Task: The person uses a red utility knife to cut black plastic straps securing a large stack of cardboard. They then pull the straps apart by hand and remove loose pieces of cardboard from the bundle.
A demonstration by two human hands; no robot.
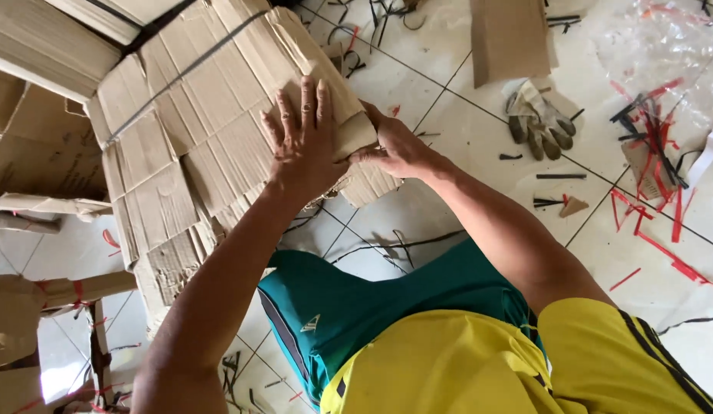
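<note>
A thick bundle of flattened cardboard sheets point(195, 115), bound by a dark strap, lies tilted on the tiled floor in front of me. My left hand point(303, 138) rests flat on top of the bundle's near end, fingers spread and pressing down. My right hand point(395, 146) grips the bundle's end edge from the right side, fingers curled under the cardboard. Both arms reach forward over my green shorts and yellow shirt.
More cardboard stacks point(42, 46) lie at the upper left, and torn cardboard pieces point(34, 307) at the lower left. A loose cardboard sheet point(509, 38) and a work glove point(540, 119) lie on the white tiles. Red and black strap scraps point(655, 153) litter the right side.
</note>
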